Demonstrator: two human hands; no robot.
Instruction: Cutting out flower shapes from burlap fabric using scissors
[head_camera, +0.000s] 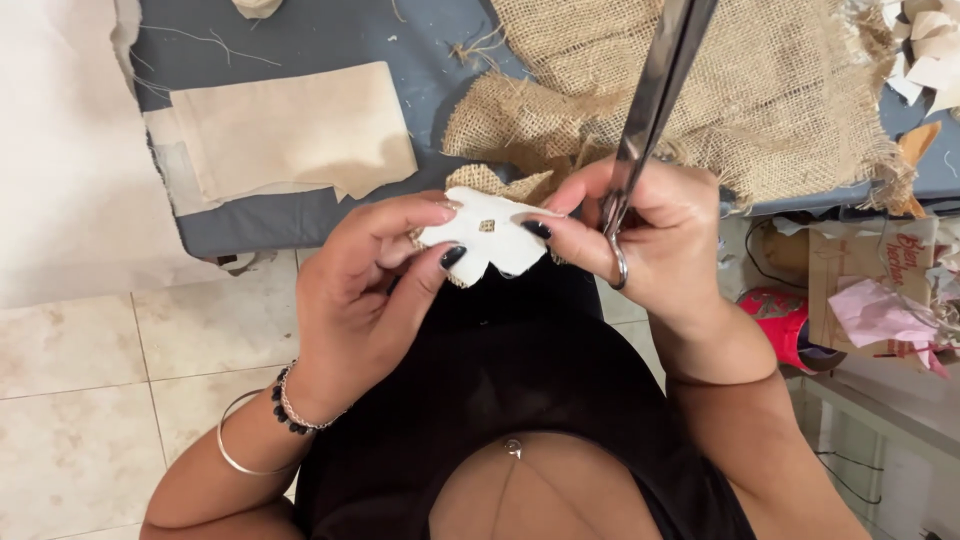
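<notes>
Nearest us, we hold a small white flower-shaped piece (487, 240) between both hands, level with our chest. Its lobed outline already looks cut, and a little diamond hole in its middle lets burlap show through; a burlap scrap (497, 181) sits behind it, and its edges still stick out uncut at the top and lower left. Our left hand (370, 285) pinches the piece with thumb and fingers closed on it. Our right hand (650, 240) steadies the other edge with its fingertips while carrying shut scissors (645, 120), blades pointing away. Beyond, the table (330, 30) bears a burlap sheet (720, 90) and a beige fabric piece (290, 135).
</notes>
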